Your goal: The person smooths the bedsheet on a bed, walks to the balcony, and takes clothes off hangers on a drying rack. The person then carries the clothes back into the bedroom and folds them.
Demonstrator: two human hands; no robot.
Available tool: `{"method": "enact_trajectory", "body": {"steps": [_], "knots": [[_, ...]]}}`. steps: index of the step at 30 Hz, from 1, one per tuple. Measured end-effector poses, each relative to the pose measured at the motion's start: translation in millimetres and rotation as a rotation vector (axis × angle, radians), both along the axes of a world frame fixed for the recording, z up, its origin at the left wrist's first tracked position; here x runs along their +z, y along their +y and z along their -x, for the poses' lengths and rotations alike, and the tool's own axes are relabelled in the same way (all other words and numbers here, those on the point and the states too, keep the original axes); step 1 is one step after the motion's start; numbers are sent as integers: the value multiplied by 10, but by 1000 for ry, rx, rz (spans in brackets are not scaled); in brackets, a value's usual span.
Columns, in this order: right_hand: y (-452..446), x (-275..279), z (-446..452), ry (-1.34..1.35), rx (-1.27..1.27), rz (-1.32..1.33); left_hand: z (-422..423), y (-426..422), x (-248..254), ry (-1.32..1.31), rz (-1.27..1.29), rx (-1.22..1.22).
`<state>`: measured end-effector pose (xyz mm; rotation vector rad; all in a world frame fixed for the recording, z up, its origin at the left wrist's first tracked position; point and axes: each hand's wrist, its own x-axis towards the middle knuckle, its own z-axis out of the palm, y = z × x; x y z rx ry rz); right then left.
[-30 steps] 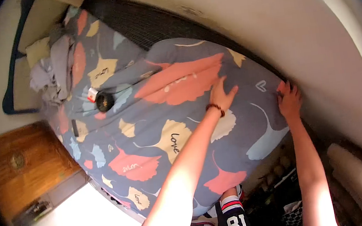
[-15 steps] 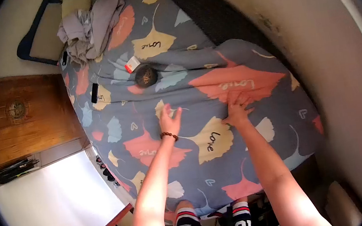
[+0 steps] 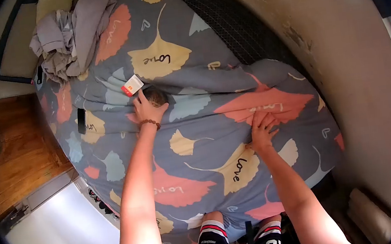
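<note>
My left hand [image 3: 149,109], with a beaded bracelet at its wrist, is on the near side of a dark round object [image 3: 157,95] with a brownish middle. Thumb and fingers curve round its edge and hide part of it. Just beyond the fingertips lies a small white and red box [image 3: 132,85]. Over on the right, my right hand [image 3: 262,131] rests on the grey patterned bedspread [image 3: 198,143] with its fingers spread, holding nothing. It lies at the lower edge of a large coral leaf print.
A black phone-like object [image 3: 81,121] lies on the left of the bed. Crumpled grey-mauve cloth [image 3: 72,34] is heaped at the far left. A wooden cabinet [image 3: 17,139] and a white surface [image 3: 68,240] flank the bed's left side; a wall [image 3: 346,79] runs along the right.
My left hand has moved forward and left, from the bare bedspread to the dark round object. My right hand stays spread on the bedspread. The view has shifted slightly.
</note>
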<state>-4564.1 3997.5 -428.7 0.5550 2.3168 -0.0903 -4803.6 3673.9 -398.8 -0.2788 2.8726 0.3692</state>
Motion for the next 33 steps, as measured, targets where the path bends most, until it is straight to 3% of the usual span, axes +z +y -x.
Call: {"method": "enact_trajectory", "body": {"steps": [8,12,14,15,17,18,19,21,23,26,28,33], "knots": [[2,-99,-83,141,-44,29,-114,160,424,40,83,-96],[198,97,-51,167,-58,67,-550,529,951,151,-131,-284],[644,-103,-125,415,68,553,-816,894,1365,138,-161,-378],[869,-74,-32,475,-300,985,-933,1120,1568,130,-211,-435],[1039,434,26,583,-380,1172,-1208,1542,1963,72,-276,-521],[1102,1011,69,624,-80,899,-1312,1770,2067,86,-294,-546],[1154,1517,3,649,-84,872,-1414,2011,2170,93,-338,-599],[1192,2347,-311,1032,-78,872,-1625,2479,2481,84,-386,-706],[1474,2946,-593,1111,-76,797,-1810,2976,2855,64,-380,-818],[1929,3486,-1008,1196,-95,676,-2134,3711,3546,60,-378,-937],[2188,3870,-1233,1321,-123,433,-2309,4197,3898,56,-405,-1001],[2968,4592,-1733,1475,-350,286,-2692,5308,4620,137,-463,-1156]]}}
